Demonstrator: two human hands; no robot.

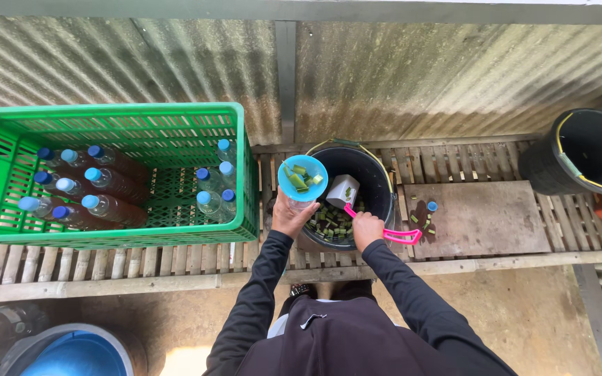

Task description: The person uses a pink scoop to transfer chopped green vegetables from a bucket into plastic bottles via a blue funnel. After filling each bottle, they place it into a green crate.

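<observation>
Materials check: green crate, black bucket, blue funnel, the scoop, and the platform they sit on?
Green crate: moulded plastic, lattice walls, slight sheen. Black bucket: looks like matte plastic or rubber. Blue funnel, held by the left hand: glossy plastic. Scoop in the right hand: white plastic cup, pink plastic handle. Platform: weathered wooden slats, visible gaps.

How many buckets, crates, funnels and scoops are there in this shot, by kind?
Black buckets: 2, one under the hands and one at the far right
Green crate: 1
Blue funnel: 1, above the left hand
Pink-handled scoop: 1, in the right hand
Total: 5
</observation>
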